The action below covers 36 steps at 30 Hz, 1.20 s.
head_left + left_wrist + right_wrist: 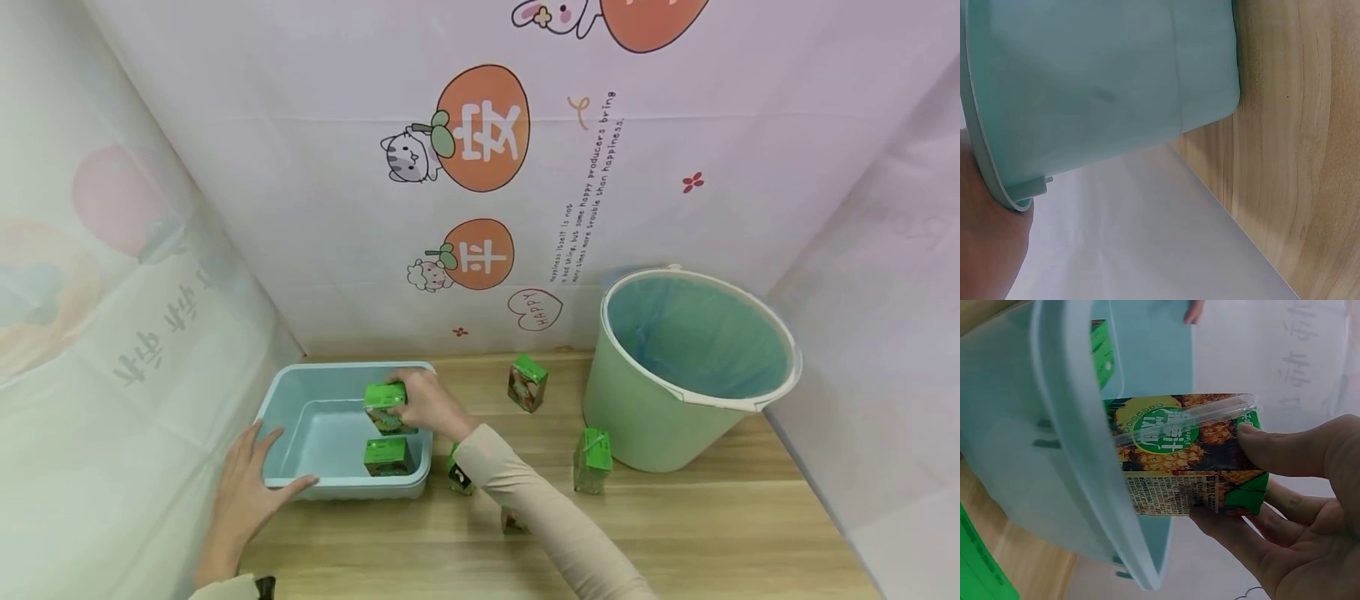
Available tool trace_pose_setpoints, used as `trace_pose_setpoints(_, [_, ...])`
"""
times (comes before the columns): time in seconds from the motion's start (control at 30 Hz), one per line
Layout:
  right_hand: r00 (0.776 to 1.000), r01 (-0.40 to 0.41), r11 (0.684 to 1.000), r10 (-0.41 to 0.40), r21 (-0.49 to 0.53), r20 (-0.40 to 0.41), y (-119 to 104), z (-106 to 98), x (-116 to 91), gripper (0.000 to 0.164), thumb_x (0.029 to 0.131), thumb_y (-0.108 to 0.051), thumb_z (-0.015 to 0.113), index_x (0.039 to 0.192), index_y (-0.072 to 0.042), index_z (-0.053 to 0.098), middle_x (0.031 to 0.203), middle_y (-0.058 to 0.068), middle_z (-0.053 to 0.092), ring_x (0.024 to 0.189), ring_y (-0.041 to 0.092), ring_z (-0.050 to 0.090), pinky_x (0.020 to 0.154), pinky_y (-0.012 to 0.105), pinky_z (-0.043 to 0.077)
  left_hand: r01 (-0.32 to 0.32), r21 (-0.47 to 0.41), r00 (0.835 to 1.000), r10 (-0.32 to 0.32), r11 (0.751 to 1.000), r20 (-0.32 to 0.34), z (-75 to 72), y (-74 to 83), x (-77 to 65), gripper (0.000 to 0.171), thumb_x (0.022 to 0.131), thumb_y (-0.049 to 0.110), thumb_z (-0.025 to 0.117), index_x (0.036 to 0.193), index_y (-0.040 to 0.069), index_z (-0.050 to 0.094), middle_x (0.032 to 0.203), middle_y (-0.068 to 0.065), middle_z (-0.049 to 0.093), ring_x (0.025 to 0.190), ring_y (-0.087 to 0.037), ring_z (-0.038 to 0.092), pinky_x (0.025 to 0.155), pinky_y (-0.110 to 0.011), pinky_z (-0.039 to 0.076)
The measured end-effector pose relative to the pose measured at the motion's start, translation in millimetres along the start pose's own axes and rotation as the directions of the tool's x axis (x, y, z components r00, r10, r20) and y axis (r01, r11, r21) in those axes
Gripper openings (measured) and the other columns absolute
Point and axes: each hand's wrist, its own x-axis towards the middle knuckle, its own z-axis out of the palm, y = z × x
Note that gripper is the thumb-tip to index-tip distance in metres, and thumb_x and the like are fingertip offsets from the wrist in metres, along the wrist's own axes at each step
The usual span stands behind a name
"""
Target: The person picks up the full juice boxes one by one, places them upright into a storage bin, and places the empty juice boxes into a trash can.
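My right hand point(429, 403) grips a small green-topped pineapple juice carton point(1172, 439) near one end, thumb on one face and fingers on another. A wrapped straw runs along its side. The carton hangs within the right side of a light blue plastic bin point(352, 482), partly behind the rim in the right wrist view. Another juice carton point(387, 456) sits in the bin's front right corner. At the front left corner, my left hand point(246, 487) holds the bin, thumb along the front rim and fingers over the left one; the left wrist view shows only part of it.
Right of the bin stand several more juice cartons: one at the back point(527, 383), one beside the bucket point(593, 461), others partly hidden by my right forearm point(555, 525). A tall green bucket point(645, 417) stands at the right. Printed cloth walls surround the wooden table point(705, 533).
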Motion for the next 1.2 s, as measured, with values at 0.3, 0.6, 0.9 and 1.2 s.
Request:
trace_pose_setpoints(0.3, [0.998, -0.055, 0.998, 0.056, -0.033, 0.039, 9.0, 20.6, 11.2, 0.041, 0.090, -0.006, 0.085, 0.128, 0.001, 0.071, 0.121, 0.011, 0.074, 0.095, 0.013, 0.066, 0.079, 0.021, 0.056, -0.002, -0.002, 1.000, 0.002, 1.000, -0.005, 1.2, -1.0, 1.2, 0.096, 0.077, 0.048, 0.092, 0.150, 0.000, 0.050, 0.165, -0.034, 0.026, 0.147, -0.059, 0.024, 0.105, -0.081, 0.029])
trace_pose_setpoints(0.6, [0.986, -0.145, 0.989, 0.145, -0.008, 0.079, 9.8, 35.6, 20.0, 0.041, 0.084, -0.004, 0.089, 0.122, 0.000, 0.074, 0.111, 0.012, 0.076, 0.083, 0.012, 0.063, 0.070, 0.020, 0.054, 0.004, -0.003, 1.000, -0.004, 1.000, -0.004, 0.5, 0.5, -0.1, 0.096, 0.077, 0.047, 0.092, 0.150, 0.001, 0.050, 0.164, -0.035, 0.026, 0.147, -0.059, 0.025, 0.105, -0.080, 0.030])
trace_pose_setpoints(0.9, [0.983, -0.137, 0.989, 0.142, -0.051, 0.119, 18.9, 48.5, 20.1, 0.043, 0.084, -0.006, 0.091, 0.123, 0.001, 0.074, 0.114, 0.011, 0.076, 0.095, 0.015, 0.069, 0.079, 0.022, 0.057, -0.002, 0.002, 1.000, 0.002, 1.000, -0.005, 2.3, -1.4, -1.4, 0.097, 0.076, 0.048, 0.093, 0.150, 0.001, 0.050, 0.164, -0.035, 0.026, 0.146, -0.059, 0.025, 0.106, -0.080, 0.030])
trace_pose_setpoints(1.2, [0.980, -0.115, 0.988, 0.131, -0.107, 0.150, 22.5, 53.8, 22.6, 0.040, 0.084, -0.005, 0.090, 0.120, 0.003, 0.074, 0.110, 0.012, 0.076, 0.092, 0.017, 0.070, 0.078, 0.023, 0.058, -0.004, -0.002, 1.000, 0.004, 1.000, 0.000, -0.1, 0.4, -0.3, 0.096, 0.078, 0.048, 0.092, 0.150, 0.001, 0.050, 0.164, -0.035, 0.026, 0.146, -0.060, 0.025, 0.106, -0.080, 0.030])
